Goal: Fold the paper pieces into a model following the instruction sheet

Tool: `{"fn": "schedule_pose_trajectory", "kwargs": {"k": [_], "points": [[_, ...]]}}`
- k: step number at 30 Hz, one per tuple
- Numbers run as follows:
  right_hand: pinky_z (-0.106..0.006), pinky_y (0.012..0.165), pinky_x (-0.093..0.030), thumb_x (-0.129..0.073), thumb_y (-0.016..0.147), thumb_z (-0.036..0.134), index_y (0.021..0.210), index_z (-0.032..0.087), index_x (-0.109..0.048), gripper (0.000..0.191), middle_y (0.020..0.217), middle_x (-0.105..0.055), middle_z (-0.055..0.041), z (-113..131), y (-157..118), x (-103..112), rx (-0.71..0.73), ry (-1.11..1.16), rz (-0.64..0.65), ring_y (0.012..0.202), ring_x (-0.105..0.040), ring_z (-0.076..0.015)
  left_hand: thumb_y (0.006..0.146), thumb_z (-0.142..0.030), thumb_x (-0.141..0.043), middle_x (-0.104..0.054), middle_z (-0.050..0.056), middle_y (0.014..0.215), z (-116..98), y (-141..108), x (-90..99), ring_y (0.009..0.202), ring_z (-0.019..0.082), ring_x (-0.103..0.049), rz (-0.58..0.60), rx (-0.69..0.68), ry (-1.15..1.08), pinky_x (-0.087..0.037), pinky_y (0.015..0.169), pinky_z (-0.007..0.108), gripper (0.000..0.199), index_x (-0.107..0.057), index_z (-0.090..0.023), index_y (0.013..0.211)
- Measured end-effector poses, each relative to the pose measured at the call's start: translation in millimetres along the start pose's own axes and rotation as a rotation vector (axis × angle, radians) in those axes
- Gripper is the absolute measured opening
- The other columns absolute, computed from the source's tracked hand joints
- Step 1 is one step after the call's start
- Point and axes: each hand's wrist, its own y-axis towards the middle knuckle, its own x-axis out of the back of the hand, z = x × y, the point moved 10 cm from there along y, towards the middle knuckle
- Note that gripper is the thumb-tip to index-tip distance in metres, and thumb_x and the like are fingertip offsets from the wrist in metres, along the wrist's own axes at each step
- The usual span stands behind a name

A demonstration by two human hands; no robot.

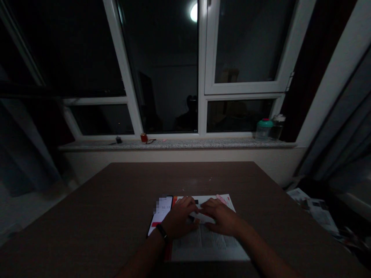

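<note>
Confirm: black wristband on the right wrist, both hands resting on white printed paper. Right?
Wrong wrist: the head view shows the black wristband on the left wrist, not the right. The left hand and right hand on the white printed paper stand as stated.

Our left hand (181, 218), with a black wristband (161, 233) on its wrist, and our right hand (223, 218) lie palm-down on a printed sheet (208, 247), our fingers (191, 204) almost meeting. The sheet rests on the brown tabletop (203, 177). At our left hand's nine o'clock, a smartphone (162, 210) lies against the sheet. At one o'clock, a green-lidded jar (263, 129) stands on the stone windowsill (174, 144).
</note>
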Motion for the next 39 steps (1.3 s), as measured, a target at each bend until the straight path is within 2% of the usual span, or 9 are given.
{"fn": "schedule_pose_trajectory", "kwargs": {"k": [4, 9, 12, 18, 22, 27, 30, 35, 39], "points": [[-0.042, 0.105, -0.031, -0.058, 0.082, 0.023, 0.129, 0.025, -0.057, 0.047, 0.121, -0.065, -0.0073, 1, 0, 1, 0.007, 0.011, -0.011, 0.114, -0.054, -0.0254, 0.076, -0.022, -0.073, -0.053, 0.004, 0.129, 2, -1, -5.3, 0.118, 0.026, -0.048, 0.044, -0.015, -0.013, -0.036, 0.100, 0.040, 0.048, -0.055, -0.028, 0.120], [-0.042, 0.109, -0.028, -0.048, 0.089, 0.021, 0.118, 0.025, -0.063, 0.033, 0.114, -0.068, -0.0065, -6, 0, 4, -0.044, 0.040, -0.082, 0.110, -0.058, -0.0224, 0.088, -0.016, -0.058, -0.064, 0.003, 0.111, 15, 0, -8.4, 0.105, 0.023, -0.056, 0.050, 0.077, 0.017, -0.039, 0.094, 0.036, 0.021, -0.058, -0.022, 0.109], [-0.041, 0.107, -0.031, -0.042, 0.095, 0.027, 0.114, 0.024, -0.065, 0.029, 0.109, -0.069, -0.0063, -15, 1, 2, -0.085, 0.124, -0.132, 0.103, -0.062, -0.0211, 0.095, -0.023, -0.052, -0.066, 0.002, 0.107, 19, 0, -4.3, 0.099, 0.022, -0.059, 0.020, 0.126, 0.038, -0.040, 0.090, 0.034, 0.012, -0.059, -0.022, 0.105], [-0.044, 0.102, -0.035, -0.040, 0.097, 0.039, 0.102, 0.021, -0.063, 0.030, 0.074, -0.068, 0.0011, -42, 1, -5, -0.238, 0.307, -0.236, 0.071, -0.063, -0.0173, 0.096, -0.029, -0.053, -0.064, 0.004, 0.113, 18, 0, 15.6, 0.105, 0.022, -0.058, -0.137, 0.149, 0.038, -0.039, 0.093, 0.035, 0.022, -0.056, -0.024, 0.117], [-0.042, 0.101, -0.034, -0.045, 0.094, 0.033, 0.086, 0.020, -0.062, 0.023, 0.067, -0.063, 0.0033, -49, 2, -6, -0.255, 0.260, -0.269, 0.063, -0.058, -0.0142, 0.090, -0.024, -0.061, -0.059, 0.005, 0.113, 7, 2, 19.9, 0.108, 0.024, -0.053, -0.158, 0.090, 0.064, -0.038, 0.093, 0.037, 0.021, -0.059, -0.024, 0.110], [-0.030, 0.082, -0.042, -0.059, 0.080, 0.017, 0.080, 0.020, -0.063, 0.005, 0.081, -0.063, -0.0012, -50, 3, -2, -0.229, 0.181, -0.302, 0.079, -0.058, -0.0171, 0.083, -0.022, -0.070, -0.057, 0.002, 0.106, 0, 3, -1.4, 0.101, 0.022, -0.053, 0.009, 0.038, 0.042, -0.038, 0.085, 0.034, 0.018, -0.063, -0.024, 0.100], [-0.032, 0.088, -0.040, -0.062, 0.079, 0.013, 0.087, 0.022, -0.067, 0.013, 0.095, -0.064, -0.0028, -40, 4, 0, -0.119, 0.171, -0.259, 0.095, -0.057, -0.0192, 0.083, -0.025, -0.072, -0.057, 0.002, 0.106, 2, 2, -12.5, 0.101, 0.023, -0.053, 0.080, 0.036, 0.062, -0.038, 0.084, 0.034, 0.019, -0.066, -0.025, 0.100], [-0.040, 0.099, -0.034, -0.054, 0.089, 0.014, 0.097, 0.026, -0.071, 0.022, 0.101, -0.064, -0.0036, -25, 0, 3, -0.007, 0.096, -0.161, 0.101, -0.057, -0.0198, 0.084, -0.017, -0.069, -0.057, 0.003, 0.109, 14, 4, -8.8, 0.106, 0.024, -0.051, 0.031, 0.097, 0.112, -0.039, 0.090, 0.038, 0.018, -0.068, -0.025, 0.099], [-0.040, 0.101, -0.033, -0.058, 0.086, 0.013, 0.096, 0.027, -0.071, 0.021, 0.108, -0.064, -0.0030, -17, -1, 4, 0.038, 0.083, -0.137, 0.105, -0.056, -0.0198, 0.085, -0.011, -0.065, -0.060, 0.004, 0.108, 26, 4, -7.2, 0.106, 0.024, -0.053, 0.015, 0.157, 0.130, -0.040, 0.093, 0.038, 0.017, -0.068, -0.023, 0.097]]}}
